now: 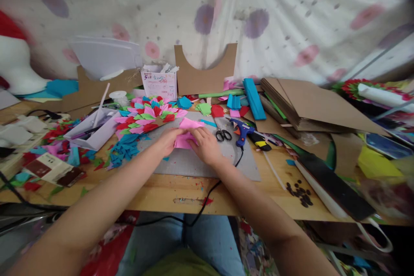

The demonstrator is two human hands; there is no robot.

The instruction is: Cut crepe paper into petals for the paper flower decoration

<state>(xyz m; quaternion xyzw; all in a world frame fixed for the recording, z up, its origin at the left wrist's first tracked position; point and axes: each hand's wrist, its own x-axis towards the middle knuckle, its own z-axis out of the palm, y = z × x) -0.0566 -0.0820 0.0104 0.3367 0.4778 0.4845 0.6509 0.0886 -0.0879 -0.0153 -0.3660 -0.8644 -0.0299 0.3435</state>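
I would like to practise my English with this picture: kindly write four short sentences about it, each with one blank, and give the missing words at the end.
1. The left hand and the right hand hold paper whose colour is ____.
2. The scissors have ____ handles.
3. The glue gun beside them is mainly ____ in colour.
4. The small dark pieces lie in the ____ half of the picture (left or right).

Missing words: pink; black; blue; right.
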